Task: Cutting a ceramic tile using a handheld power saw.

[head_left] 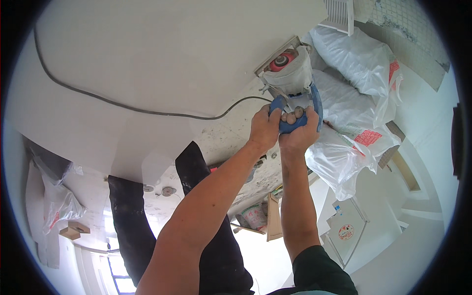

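Saw: at the edge of the pale slab [147,54], tilted; the saw [290,73] shows a red hub, but its blade edge is hidden (so I cannot tell whether it touches the slab)
Fingers: those of the left hand [264,129] and right hand [301,132] are curled round the blue handle; the fingers [291,118] look bunched close together, so a kick from a binding blade could perhaps twist the saw in this narrow grip
Cord: the cord [147,112] leaves beside the left hand and curves over the slab; drawing the saw back across it could nick it
Slab edge: the plate partly overhanging might rock, chipping the rim
Bags: just right of the saw, the white bags [349,59] bulge; loose plastic could catch if the saw swung that way
Legs: the black-clad legs [130,211] stand near the cord; a step could snag it
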Demonstrator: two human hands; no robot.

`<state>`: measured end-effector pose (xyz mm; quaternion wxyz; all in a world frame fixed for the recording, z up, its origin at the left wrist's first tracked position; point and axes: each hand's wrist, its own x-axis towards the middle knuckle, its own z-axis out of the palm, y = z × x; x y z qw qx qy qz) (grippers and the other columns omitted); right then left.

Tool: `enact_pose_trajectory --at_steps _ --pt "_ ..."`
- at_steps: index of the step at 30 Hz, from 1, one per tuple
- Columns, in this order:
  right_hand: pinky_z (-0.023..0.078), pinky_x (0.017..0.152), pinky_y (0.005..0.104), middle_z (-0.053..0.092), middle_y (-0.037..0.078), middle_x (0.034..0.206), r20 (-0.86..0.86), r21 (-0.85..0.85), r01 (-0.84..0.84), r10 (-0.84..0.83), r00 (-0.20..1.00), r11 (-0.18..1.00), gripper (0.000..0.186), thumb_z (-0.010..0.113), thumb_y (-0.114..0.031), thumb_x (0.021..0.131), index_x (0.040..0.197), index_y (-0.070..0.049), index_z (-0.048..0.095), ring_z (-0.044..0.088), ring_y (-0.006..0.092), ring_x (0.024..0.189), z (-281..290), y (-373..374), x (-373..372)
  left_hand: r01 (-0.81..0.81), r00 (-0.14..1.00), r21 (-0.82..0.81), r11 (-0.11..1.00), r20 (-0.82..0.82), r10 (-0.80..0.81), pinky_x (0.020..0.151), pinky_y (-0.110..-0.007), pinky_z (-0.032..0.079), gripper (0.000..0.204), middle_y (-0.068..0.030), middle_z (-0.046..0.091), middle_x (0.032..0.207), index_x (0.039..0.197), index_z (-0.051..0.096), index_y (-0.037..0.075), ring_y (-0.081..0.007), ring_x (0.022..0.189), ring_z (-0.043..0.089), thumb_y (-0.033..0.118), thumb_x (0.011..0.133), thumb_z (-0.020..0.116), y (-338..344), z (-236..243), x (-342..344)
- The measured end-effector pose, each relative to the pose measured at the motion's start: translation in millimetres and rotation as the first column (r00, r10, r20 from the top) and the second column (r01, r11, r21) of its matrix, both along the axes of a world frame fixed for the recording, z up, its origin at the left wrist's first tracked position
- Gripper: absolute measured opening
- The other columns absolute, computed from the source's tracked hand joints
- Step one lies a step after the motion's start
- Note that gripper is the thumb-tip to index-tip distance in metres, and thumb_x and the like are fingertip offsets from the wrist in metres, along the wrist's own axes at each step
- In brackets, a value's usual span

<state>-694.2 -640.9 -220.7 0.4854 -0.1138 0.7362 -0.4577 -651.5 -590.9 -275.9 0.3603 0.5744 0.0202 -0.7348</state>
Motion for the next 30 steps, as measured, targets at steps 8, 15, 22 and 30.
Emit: enact_pose_trajectory --at_steps 8,15,22,30 --pt "0.044 0.059 0.0329 0.045 0.001 0.073 -0.010 0.017 0.019 -0.019 1.000 1.000 0.010 0.051 -0.020 0.095 0.094 -0.011 0.048 0.042 0.0134 0.057 -1 2 -4 -0.044 0.999 -0.016 0.999 0.006 0.044 0.081 -0.041 0.049 0.039 -0.0272 0.067 0.093 0.110 0.061 -0.009 -0.0367 0.088 0.066 0.026 0.094 0.052 4 -2 -6" --pt "0.044 0.058 0.0324 0.045 0.001 0.073 0.009 0.017 -0.002 0.002 1.000 1.000 0.009 0.048 -0.020 0.096 0.094 -0.011 0.047 0.042 0.0129 0.057 -4 6 -11 -0.021 1.000 -0.001 1.000 0.016 0.021 0.082 -0.041 0.049 0.039 -0.0275 0.067 0.094 0.111 0.061 -0.009 -0.0371 0.089 0.066 0.026 0.095 0.051 6 -2 -8" --pt "0.043 0.056 0.0324 0.047 0.002 0.071 -0.001 -0.002 0.030 -0.030 1.000 1.000 0.012 0.049 -0.019 0.095 0.091 -0.007 0.049 0.044 0.0142 0.056 -5 7 -11 -0.006 1.000 0.013 1.000 -0.001 0.006 0.083 -0.041 0.049 0.042 -0.0275 0.067 0.096 0.115 0.060 -0.010 -0.0369 0.092 0.066 0.026 0.095 0.051 6 0 -7" --pt "0.044 0.059 0.0330 0.045 0.001 0.072 -0.036 0.023 0.021 -0.020 0.999 1.000 0.012 0.048 -0.021 0.096 0.090 -0.010 0.048 0.042 0.0130 0.056 -4 8 -11 0.051 0.998 0.000 0.999 0.024 -0.051 0.083 -0.041 0.049 0.043 -0.0279 0.067 0.096 0.115 0.060 -0.010 -0.0371 0.092 0.066 0.027 0.094 0.051 8 -1 -9"
